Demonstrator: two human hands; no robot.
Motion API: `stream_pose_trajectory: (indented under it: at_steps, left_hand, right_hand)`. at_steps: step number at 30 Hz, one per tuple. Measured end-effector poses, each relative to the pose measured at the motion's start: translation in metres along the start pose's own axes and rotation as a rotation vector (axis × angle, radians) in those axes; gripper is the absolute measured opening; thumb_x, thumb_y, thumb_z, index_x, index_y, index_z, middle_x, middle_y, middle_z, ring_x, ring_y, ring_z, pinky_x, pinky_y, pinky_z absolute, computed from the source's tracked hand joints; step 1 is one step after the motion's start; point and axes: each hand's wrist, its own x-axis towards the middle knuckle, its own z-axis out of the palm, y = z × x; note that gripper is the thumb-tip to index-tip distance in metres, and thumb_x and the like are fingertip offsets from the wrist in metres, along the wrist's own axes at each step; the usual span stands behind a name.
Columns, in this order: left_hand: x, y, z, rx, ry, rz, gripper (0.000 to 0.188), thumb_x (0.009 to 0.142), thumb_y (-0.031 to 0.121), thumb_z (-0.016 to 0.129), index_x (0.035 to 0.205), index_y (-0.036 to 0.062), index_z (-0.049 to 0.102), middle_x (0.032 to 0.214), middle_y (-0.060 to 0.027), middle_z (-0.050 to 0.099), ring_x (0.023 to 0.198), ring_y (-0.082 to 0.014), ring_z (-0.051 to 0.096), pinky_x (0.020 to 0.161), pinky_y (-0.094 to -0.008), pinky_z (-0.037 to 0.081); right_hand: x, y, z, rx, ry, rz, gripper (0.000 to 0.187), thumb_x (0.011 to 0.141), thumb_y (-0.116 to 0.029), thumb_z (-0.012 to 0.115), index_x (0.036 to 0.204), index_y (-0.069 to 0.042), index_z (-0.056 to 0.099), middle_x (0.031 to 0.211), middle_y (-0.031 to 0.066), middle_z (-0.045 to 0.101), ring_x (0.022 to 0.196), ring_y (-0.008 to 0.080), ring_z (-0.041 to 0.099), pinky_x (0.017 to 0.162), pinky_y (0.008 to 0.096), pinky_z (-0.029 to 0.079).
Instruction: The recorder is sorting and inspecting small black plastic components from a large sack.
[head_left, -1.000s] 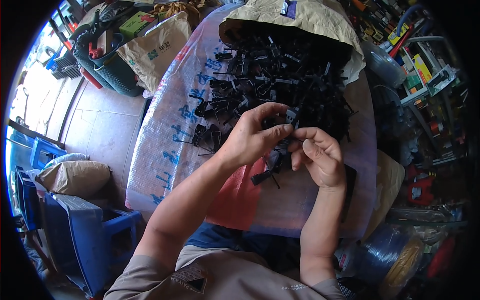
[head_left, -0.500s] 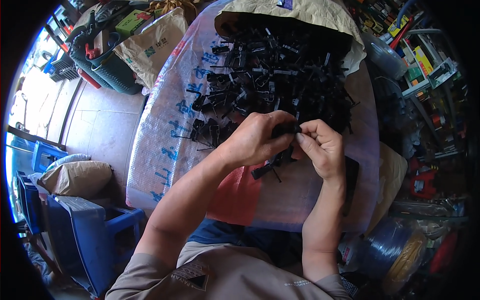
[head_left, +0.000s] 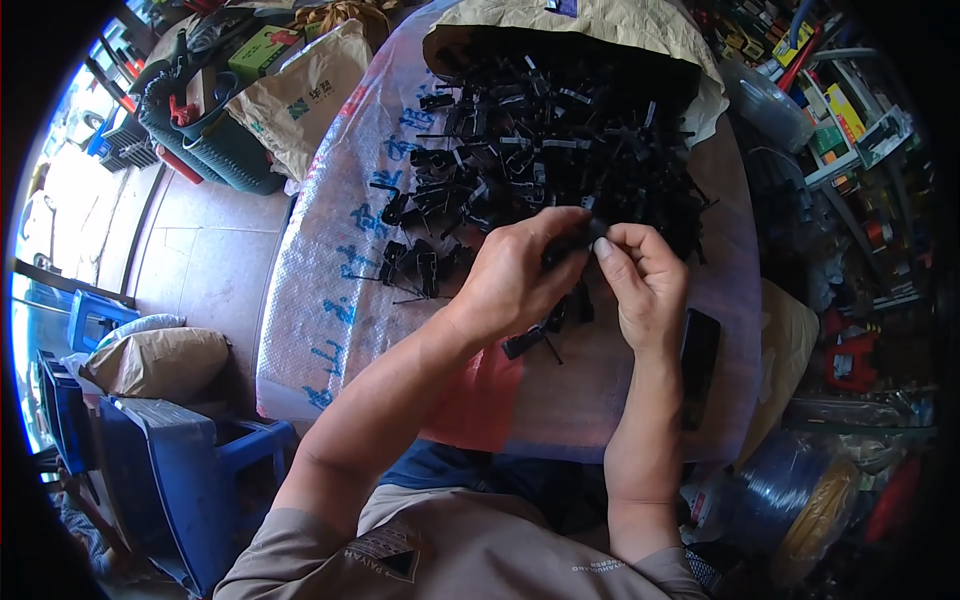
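Note:
My left hand is closed around a small black part, most of it hidden by the fingers. Close beside it, the thumb and forefinger of my right hand pinch the same part's right end. Beyond my hands spreads a heap of black parts, looking like small plastic pieces with thin prongs and some silvery strips. One loose black part lies just below my fingers, apart from most of the heap. The exact kind of these parts is too dark to tell.
The heap spills from an open paper sack onto a white woven sack with blue writing. A dark flat object lies right of my right forearm. Blue plastic stools stand at left; crowded shelves line the right.
Both hands have shifted slightly away from me, still holding the black part between them. The fingertips have turned a little; the heap looks unchanged.

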Motion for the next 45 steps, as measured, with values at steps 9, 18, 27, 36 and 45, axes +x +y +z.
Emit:
stream_pose_trajectory:
  at_steps: [9, 18, 27, 36, 45]
  left_hand:
    - [0.008, 0.000, -0.024, -0.791, -0.030, -0.526, 0.022, 0.090, 0.016, 0.061, 0.103, -0.0015, 0.059, 0.083, -0.0123, 0.069, 0.052, -0.0093, 0.054, 0.046, -0.0224, 0.043]
    - [0.009, 0.010, -0.021, -0.619, -0.174, -0.472, 0.027, 0.094, 0.020, 0.064, 0.111, -0.0013, 0.061, 0.085, -0.0063, 0.067, 0.063, -0.0060, 0.054, 0.056, -0.0195, 0.043]
    - [0.001, 0.019, -0.009, -0.172, 0.005, -0.228, 0.019, 0.088, 0.009, 0.065, 0.102, -0.0027, 0.064, 0.087, -0.0145, 0.070, 0.082, -0.0150, 0.066, 0.073, -0.0301, 0.052]
    - [0.003, 0.007, -0.002, -0.232, 0.089, -0.133, 0.019, 0.088, 0.010, 0.067, 0.104, 0.0014, 0.064, 0.086, -0.0038, 0.065, 0.074, -0.0093, 0.060, 0.070, -0.0239, 0.049]
    - [0.016, -0.020, -0.031, -1.330, 0.170, -0.557, 0.018, 0.089, 0.024, 0.053, 0.092, 0.0059, 0.057, 0.073, -0.0076, 0.058, 0.057, -0.0180, 0.055, 0.044, -0.0258, 0.039]
  right_hand:
    - [-0.005, 0.001, 0.003, -0.189, -0.007, -0.203, 0.014, 0.089, -0.002, 0.067, 0.102, -0.001, 0.063, 0.086, 0.0004, 0.061, 0.072, 0.0075, 0.054, 0.065, 0.0202, 0.045]
    - [0.005, 0.009, 0.002, 0.007, -0.018, -0.210, 0.009, 0.096, -0.011, 0.061, 0.099, -0.002, 0.061, 0.095, -0.0005, 0.059, 0.069, 0.0032, 0.050, 0.062, 0.0178, 0.042]
    - [0.000, 0.009, 0.005, 0.243, -0.017, 0.037, 0.012, 0.093, -0.004, 0.059, 0.103, 0.000, 0.061, 0.089, 0.0018, 0.061, 0.072, 0.0066, 0.058, 0.065, 0.0210, 0.049]
    - [0.001, 0.008, 0.012, 0.291, 0.031, -0.045, 0.009, 0.090, -0.003, 0.061, 0.099, 0.000, 0.060, 0.097, 0.0045, 0.061, 0.068, 0.0067, 0.057, 0.061, 0.0198, 0.047]
    - [-0.007, 0.000, -0.015, -0.881, -0.323, 0.193, 0.028, 0.072, -0.012, 0.076, 0.093, 0.000, 0.061, 0.068, 0.0162, 0.064, 0.065, 0.0282, 0.066, 0.061, 0.0357, 0.050]
